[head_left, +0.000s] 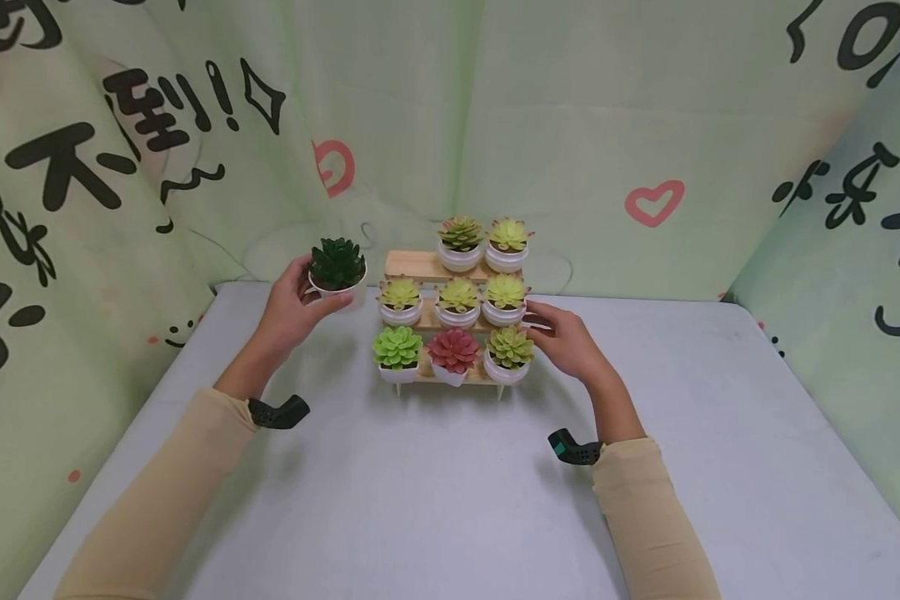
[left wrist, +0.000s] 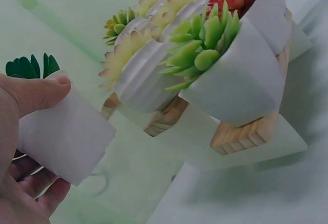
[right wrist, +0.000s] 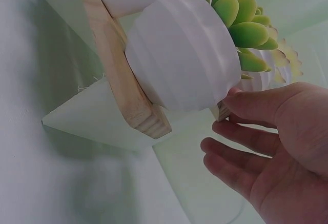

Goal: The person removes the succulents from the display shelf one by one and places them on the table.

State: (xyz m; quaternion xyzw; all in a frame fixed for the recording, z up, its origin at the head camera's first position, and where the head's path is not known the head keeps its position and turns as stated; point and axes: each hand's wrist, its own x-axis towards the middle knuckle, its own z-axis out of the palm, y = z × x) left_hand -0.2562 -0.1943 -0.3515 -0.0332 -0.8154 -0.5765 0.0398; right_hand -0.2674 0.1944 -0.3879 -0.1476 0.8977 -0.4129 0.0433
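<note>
Left of the tiered wooden plant stand (head_left: 412, 265), my left hand (head_left: 292, 304) holds a dark green succulent (head_left: 337, 264) in a white pot (left wrist: 66, 131), its thumb on the near side and fingers underneath. My right hand (head_left: 566, 337) is at the stand's right side. There, thumb and forefinger pinch the end of the middle board (right wrist: 222, 112), beside a ribbed white pot (right wrist: 184, 55). The front tier carries a bright green succulent (head_left: 397, 347), a red one (head_left: 453, 351) and a yellow-green one (head_left: 510, 347).
Three yellowish succulents (head_left: 457, 302) fill the middle tier. On the top tier, two potted succulents (head_left: 460, 242) stand at centre and right, with bare board at left. The stand is near the back edge of a white table (head_left: 450, 500). A pale green printed curtain (head_left: 570, 125) hangs behind.
</note>
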